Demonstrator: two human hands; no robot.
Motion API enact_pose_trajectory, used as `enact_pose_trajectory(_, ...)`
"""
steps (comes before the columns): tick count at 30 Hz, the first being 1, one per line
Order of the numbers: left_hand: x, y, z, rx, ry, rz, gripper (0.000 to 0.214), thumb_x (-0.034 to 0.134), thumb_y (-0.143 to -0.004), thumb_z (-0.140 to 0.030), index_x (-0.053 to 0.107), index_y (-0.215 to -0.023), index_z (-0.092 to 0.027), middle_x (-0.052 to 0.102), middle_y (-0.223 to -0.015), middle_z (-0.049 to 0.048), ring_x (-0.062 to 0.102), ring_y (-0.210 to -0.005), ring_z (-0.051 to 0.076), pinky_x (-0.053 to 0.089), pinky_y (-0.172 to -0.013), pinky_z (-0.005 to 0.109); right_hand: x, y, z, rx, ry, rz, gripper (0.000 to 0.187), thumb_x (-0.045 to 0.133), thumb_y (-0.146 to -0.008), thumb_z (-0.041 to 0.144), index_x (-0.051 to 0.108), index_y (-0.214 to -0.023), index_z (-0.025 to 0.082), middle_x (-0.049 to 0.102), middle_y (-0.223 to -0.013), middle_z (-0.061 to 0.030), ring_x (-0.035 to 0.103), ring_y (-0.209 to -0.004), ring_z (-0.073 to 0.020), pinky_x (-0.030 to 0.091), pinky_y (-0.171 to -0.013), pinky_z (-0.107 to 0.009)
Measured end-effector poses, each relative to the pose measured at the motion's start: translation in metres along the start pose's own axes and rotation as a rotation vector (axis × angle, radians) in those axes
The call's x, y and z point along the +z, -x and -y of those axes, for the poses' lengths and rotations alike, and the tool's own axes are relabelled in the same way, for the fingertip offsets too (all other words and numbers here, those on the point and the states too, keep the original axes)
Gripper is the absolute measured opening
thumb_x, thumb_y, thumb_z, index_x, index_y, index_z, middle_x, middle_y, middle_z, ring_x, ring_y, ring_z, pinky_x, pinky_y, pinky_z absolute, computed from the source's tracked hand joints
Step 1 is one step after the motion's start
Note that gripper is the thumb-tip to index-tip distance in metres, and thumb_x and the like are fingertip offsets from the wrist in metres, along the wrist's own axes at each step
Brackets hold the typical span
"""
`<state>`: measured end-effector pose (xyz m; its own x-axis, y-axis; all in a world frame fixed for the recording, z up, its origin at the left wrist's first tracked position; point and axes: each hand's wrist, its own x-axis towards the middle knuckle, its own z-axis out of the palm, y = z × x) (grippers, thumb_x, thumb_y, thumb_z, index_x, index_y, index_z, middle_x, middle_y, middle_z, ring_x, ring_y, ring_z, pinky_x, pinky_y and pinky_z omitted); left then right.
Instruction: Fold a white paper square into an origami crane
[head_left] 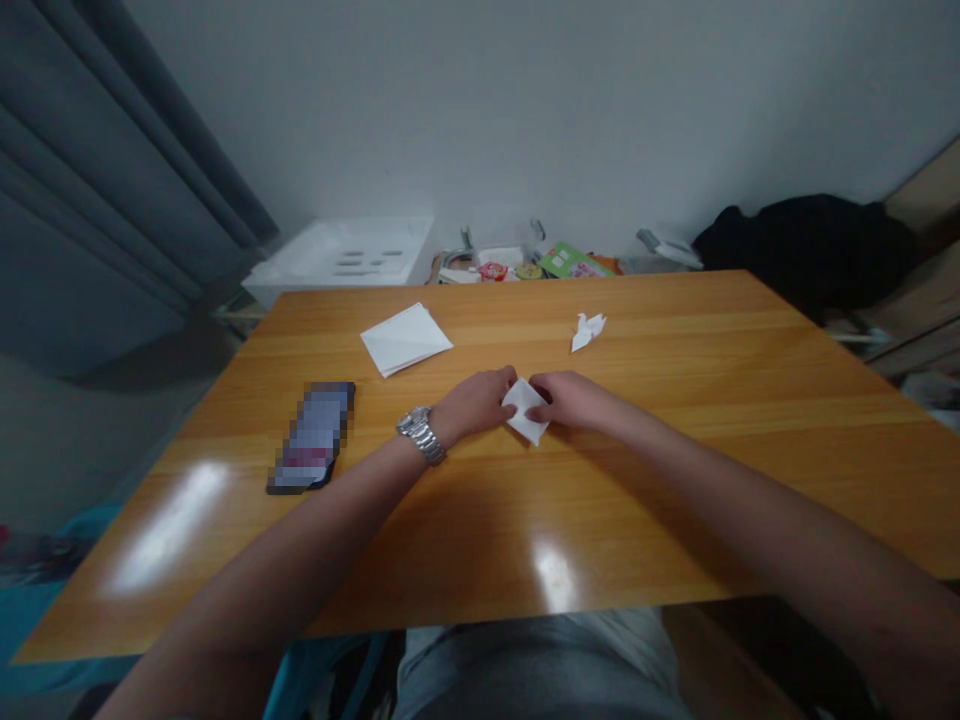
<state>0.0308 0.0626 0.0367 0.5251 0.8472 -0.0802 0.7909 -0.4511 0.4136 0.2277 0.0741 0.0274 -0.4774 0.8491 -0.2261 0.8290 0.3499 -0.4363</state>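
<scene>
A small folded piece of white paper [527, 401], diamond-shaped with one corner toward me, is held between both hands just above or on the table. My left hand [478, 402], with a metal watch [423, 434] on its wrist, pinches the left side, thumb on top. My right hand [571, 398] pinches the right side in the same way. The fingers under the paper are hidden. Beyond my right hand lies a white paper crane [589, 331]. A short stack of white paper sheets [406, 340] rests farther off to the left.
On the left of the wooden table [675, 350] lies a phone [313, 438] with a blurred screen. Behind the far edge are a white plastic tray [352, 250], a green packet [574, 261] and other clutter. A black cloth heap [810, 250] sits at the back right.
</scene>
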Motion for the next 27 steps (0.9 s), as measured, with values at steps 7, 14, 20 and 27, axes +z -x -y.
enact_pose_trajectory(7,0.006,-0.015,0.006,0.015,0.068,-0.063,0.030,0.062,-0.088,-0.027,0.055,-0.116,-0.019,0.072,-0.099,0.0064,0.067,-0.083,0.020,0.046,-0.068,0.028,-0.011,-0.008,0.009,0.075,0.196,0.094,0.034,0.071,-0.081,0.038,0.067,-0.107,0.016,0.074,-0.104,-0.0117,0.069,-0.088,-0.0250,0.040,-0.062,-0.028)
enact_pose_trajectory(14,0.012,-0.028,0.014,0.084,0.061,-0.055,0.022,0.062,-0.088,-0.026,0.062,-0.109,-0.020,0.071,-0.101,0.0052,0.065,-0.089,0.020,0.045,-0.073,0.029,-0.018,-0.010,0.015,0.145,0.255,0.125,0.038,0.072,-0.078,0.046,0.070,-0.105,0.020,0.075,-0.103,-0.0121,0.071,-0.087,-0.0283,0.043,-0.062,-0.030)
enact_pose_trajectory(20,0.009,-0.026,0.011,0.014,-0.053,-0.060,0.020,0.063,-0.085,-0.029,0.066,-0.102,-0.018,0.069,-0.097,0.0073,0.063,-0.082,0.020,0.042,-0.067,0.028,-0.019,-0.005,0.020,0.181,0.300,0.099,0.033,0.071,-0.077,0.051,0.074,-0.092,0.021,0.076,-0.096,-0.0140,0.071,-0.083,-0.0293,0.045,-0.063,-0.032)
enact_pose_trajectory(27,0.003,-0.012,0.006,0.011,-0.203,-0.029,0.030,0.056,-0.091,-0.042,0.069,-0.096,-0.016,0.067,-0.096,0.0110,0.064,-0.084,0.023,0.045,-0.070,0.031,-0.020,0.000,0.026,0.164,0.326,0.092,0.032,0.070,-0.080,0.049,0.076,-0.093,0.020,0.076,-0.097,-0.0164,0.071,-0.086,-0.0317,0.045,-0.063,-0.033)
